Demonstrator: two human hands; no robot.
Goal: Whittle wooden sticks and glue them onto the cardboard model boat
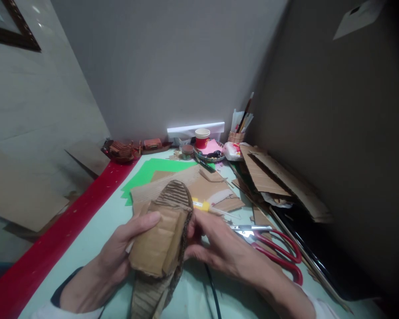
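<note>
Both hands hold a layered cardboard model (159, 239) with a rounded, ridged end pointing away from me and a narrower part towards me. My left hand (116, 248) grips its left side, thumb lying on the smooth raised block. Against the right edge, my right hand (216, 243) has its fingers closed, the fingertips partly hidden behind the model. Just beyond that hand lies a yellow-handled tool (201, 205) with a thin clear shaft. Red-handled scissors (279, 252) rest beside my right wrist. A black cord (213, 290) runs under the model.
Green sheets (153, 170) and cardboard pieces (226, 188) cover the table's middle. At the back stand a red cup (202, 139), a brush holder (236, 136) and a small brown boat model (119, 150). Stacked cardboard (286, 181) and a black glossy panel (322, 252) line the right side.
</note>
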